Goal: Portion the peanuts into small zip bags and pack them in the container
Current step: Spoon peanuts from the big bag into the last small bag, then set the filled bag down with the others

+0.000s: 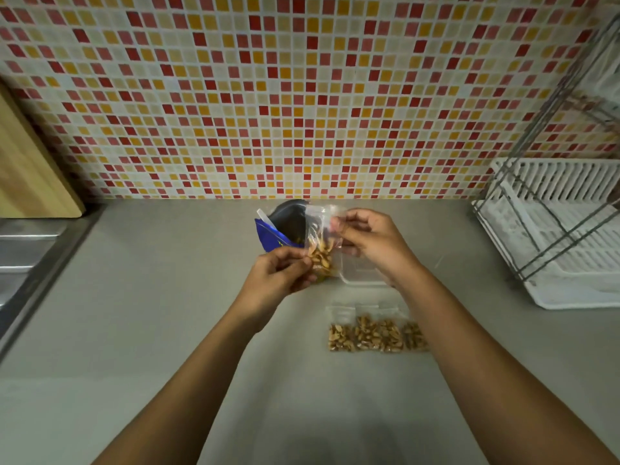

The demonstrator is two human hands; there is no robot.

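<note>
A small clear zip bag point(321, 253) partly filled with peanuts hangs above the counter between both hands. My left hand point(280, 276) pinches its lower left side. My right hand point(372, 245) grips its top right edge. Behind it stands the open blue peanut packet point(280, 229). A clear plastic container point(360, 273) sits under my right hand, mostly hidden by it. Several filled zip bags of peanuts point(377, 332) lie in a row on the counter, nearer to me.
A white dish rack with a wire frame point(563, 236) stands at the right. A steel sink point(27, 256) lies at the left edge, with a wooden board point(30, 169) leaning on the tiled wall. The grey counter point(167, 297) spreads in front.
</note>
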